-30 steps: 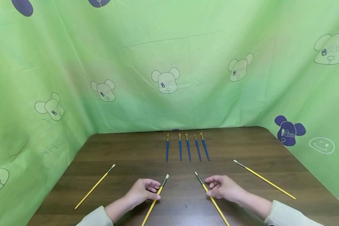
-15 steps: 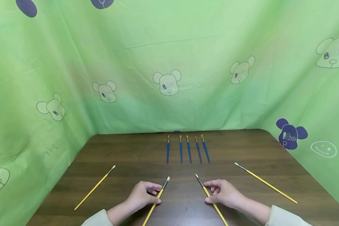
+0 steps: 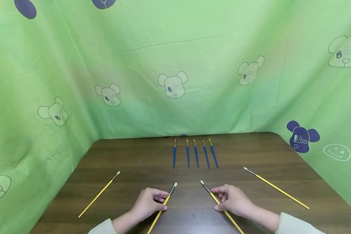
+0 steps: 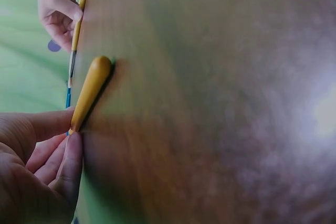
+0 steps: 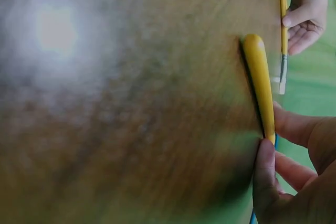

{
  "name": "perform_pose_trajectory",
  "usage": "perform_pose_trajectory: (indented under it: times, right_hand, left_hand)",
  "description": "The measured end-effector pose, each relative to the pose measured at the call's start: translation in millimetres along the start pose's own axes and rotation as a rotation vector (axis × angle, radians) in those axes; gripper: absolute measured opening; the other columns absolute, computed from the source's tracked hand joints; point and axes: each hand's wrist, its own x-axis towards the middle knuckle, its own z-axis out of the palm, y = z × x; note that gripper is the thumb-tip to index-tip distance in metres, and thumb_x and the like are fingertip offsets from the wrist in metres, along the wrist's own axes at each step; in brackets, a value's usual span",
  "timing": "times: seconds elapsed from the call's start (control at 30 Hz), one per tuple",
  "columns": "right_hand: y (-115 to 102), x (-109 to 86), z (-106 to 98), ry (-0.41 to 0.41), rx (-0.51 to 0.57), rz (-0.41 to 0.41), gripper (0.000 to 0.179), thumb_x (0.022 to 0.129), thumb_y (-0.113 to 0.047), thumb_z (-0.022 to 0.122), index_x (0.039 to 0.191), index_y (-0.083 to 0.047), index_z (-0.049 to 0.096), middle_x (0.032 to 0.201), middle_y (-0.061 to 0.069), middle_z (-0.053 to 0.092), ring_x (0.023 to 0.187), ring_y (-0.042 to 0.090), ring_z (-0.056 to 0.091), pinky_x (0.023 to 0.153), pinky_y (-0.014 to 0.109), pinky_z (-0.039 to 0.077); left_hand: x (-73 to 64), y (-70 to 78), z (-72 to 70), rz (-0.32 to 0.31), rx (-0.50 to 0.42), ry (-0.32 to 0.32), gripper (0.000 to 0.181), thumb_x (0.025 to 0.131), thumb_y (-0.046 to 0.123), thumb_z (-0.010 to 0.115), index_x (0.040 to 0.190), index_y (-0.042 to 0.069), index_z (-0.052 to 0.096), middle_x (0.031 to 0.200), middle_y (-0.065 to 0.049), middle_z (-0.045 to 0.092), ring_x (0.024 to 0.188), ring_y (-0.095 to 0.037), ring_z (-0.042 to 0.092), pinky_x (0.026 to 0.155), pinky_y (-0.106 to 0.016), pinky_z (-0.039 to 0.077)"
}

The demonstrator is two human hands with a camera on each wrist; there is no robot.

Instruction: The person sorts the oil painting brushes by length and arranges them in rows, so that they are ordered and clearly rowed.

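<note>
In the head view, the left hand (image 3: 149, 203) pinches the left yellow brush (image 3: 155, 220) at the table (image 3: 128, 159); the right hand (image 3: 235, 200) pinches the right yellow brush (image 3: 233, 221), bristles facing the blue brushes (image 3: 196, 157). In the left wrist view, thumb and fingers clamp the handle, probably for steadiness. The right wrist view shows likewise, the rounded handle end left free.

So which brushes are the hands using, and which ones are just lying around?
Being used, it seems:
the left hand and its yellow brush
the right hand and its yellow brush

Just lying there:
the far-left yellow brush
the far-right yellow brush
five blue brushes at the back
</note>
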Motion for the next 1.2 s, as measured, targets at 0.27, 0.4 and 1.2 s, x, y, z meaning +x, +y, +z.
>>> perform_pose_trajectory:
  times: [0.27, 0.4, 1.2]
  right_hand:
    - [2.6, -1.1, -2.0, 0.004, -0.001, 0.004, 0.046, 0.062, -0.007, 0.087, 0.105, -0.002, 0.073, 0.078, 0.0, 0.054, 0.065, 0.007, 0.051, 0.057, 0.023, 0.045]
    - [2.3, -1.5, -2.9, -0.016, 0.015, 0.002, 0.044, 0.063, -0.005, 0.086, 0.105, 0.0, 0.072, 0.077, 0.0, 0.054, 0.064, 0.007, 0.052, 0.057, 0.023, 0.046]
    - [1.6, 8.3, -18.4, -0.151, 0.334, 0.083, 0.043, 0.078, 0.003, 0.073, 0.117, 0.014, 0.061, 0.084, 0.006, 0.059, 0.07, 0.017, 0.057, 0.052, 0.027, 0.053]
  left_hand:
    - [-0.5, -0.7, 2.4, -0.005, -0.001, 0.005, 0.035, 0.064, -0.006, 0.082, 0.096, 0.005, 0.077, 0.087, -0.002, 0.072, 0.075, -0.012, 0.066, 0.059, -0.021, 0.055]
    - [-1.1, -1.9, 2.1, -0.015, -0.019, -0.002, 0.035, 0.064, -0.006, 0.081, 0.097, 0.004, 0.076, 0.087, -0.002, 0.072, 0.075, -0.012, 0.066, 0.058, -0.021, 0.056]
    - [11.1, 4.6, -5.1, -0.216, -0.325, -0.08, 0.039, 0.073, -0.008, 0.068, 0.112, -0.007, 0.067, 0.093, -0.007, 0.068, 0.072, -0.014, 0.064, 0.059, -0.03, 0.058]
